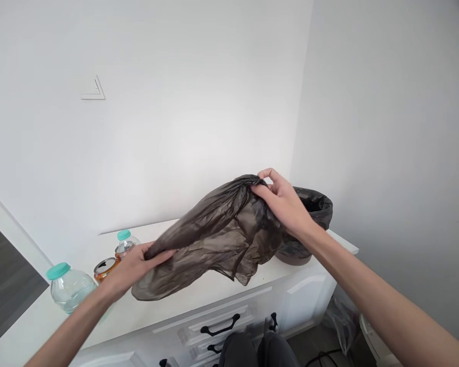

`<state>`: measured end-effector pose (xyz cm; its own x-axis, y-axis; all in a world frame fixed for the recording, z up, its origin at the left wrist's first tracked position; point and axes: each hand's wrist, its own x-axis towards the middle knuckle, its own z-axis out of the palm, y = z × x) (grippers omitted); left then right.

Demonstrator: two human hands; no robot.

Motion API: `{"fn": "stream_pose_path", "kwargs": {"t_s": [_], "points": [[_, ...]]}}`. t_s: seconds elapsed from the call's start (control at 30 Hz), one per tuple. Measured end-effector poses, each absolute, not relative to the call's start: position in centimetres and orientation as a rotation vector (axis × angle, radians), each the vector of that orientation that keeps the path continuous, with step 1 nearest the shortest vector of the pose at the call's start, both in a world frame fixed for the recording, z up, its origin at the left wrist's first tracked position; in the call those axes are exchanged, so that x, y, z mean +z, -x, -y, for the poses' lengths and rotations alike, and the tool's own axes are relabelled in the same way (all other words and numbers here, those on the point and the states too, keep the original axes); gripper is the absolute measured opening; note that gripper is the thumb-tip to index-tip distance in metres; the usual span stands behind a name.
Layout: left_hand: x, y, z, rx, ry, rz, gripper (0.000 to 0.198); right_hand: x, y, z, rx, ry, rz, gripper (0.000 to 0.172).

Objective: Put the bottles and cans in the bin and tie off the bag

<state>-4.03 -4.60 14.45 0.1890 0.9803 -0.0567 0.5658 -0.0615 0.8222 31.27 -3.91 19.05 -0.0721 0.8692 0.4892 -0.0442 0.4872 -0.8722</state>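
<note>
A thin black trash bag is stretched between my two hands above a white dresser top. My left hand grips its lower left end between thumb and fingers. At the upper right, my right hand pinches the gathered edge of the bag, and loose folds hang below it. Behind my right hand stands a round bin lined with black plastic, its brown base partly showing. Beside my left hand are a clear bottle with a teal cap, a smaller teal-capped bottle and an orange can.
The white dresser has black drawer handles on its front. White walls rise behind and to the right. On the floor at the lower right lie a clear plastic bag and a dark cable.
</note>
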Motion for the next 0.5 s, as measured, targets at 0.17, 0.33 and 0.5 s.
{"fn": "stream_pose_path", "kwargs": {"t_s": [0.17,0.33,0.5], "points": [[18.1,6.6,3.8,0.462,-1.561,-1.502,0.057,20.1,-34.8,3.0,0.959,1.09,1.437,0.04],[18.1,5.7,2.1,0.233,-2.28,-2.009,0.045,18.3,-35.1,2.2,0.592,1.292,1.698,0.022],[16.9,0.9,3.8,0.23,-2.964,-2.29,0.053,12.5,-31.9,0.7,0.658,1.402,1.706,0.016]]}}
